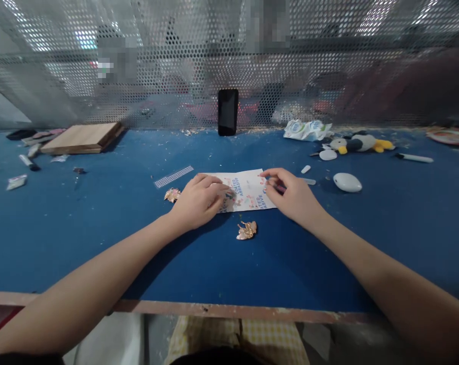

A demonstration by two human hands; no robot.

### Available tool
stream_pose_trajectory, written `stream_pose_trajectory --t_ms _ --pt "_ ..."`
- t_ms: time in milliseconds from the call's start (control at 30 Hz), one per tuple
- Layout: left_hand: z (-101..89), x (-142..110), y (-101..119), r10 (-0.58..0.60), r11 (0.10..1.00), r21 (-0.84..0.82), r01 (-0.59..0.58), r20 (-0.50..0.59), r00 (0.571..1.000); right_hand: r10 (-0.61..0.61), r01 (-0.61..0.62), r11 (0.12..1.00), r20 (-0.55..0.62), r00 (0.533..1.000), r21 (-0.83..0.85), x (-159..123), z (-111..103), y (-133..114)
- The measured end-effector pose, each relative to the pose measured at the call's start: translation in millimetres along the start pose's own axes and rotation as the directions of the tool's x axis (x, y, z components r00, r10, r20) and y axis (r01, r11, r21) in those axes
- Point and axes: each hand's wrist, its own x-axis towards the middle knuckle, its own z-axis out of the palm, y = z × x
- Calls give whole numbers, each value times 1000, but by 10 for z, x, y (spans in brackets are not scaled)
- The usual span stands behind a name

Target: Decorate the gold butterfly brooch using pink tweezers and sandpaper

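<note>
A white printed sheet of abrasive paper lies flat on the blue table. My left hand rests on the sheet's left end with its fingers curled, pressing it down. My right hand sits at the sheet's right edge, fingers pinched round a thin tool-like object whose tip touches the paper. I cannot make out what that object is. Two small crumpled gold foil pieces lie just off the sheet, in front and to the left.
A black phone leans on the perforated metal screen at the back. A wooden board lies far left. A white oval piece, a plush penguin toy, a marker, a studded strip and wrappers are scattered around.
</note>
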Motion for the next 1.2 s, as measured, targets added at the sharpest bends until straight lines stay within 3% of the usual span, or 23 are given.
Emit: stream_pose_trajectory --t_ms 133,467,600,833,1200 --pt "46 -10 2 22 999 41 -25 83 996 -76 91 984 100 992 -155 -32 24 -24" --pt "37 76 27 -6 1000 13 4 132 991 -130 163 916 113 985 -367 -64 32 -98" --pt "64 146 36 -12 998 59 2 161 987 -170 197 908 104 980 -370 -49 44 -90" --pt "31 240 63 -7 954 294 -51 193 981 -148 189 939 158 976 -289 -51 8 -108" --pt "-197 807 225 17 890 415 -189 382 924 -145 180 951 151 978 -253 -42 -2 -82"
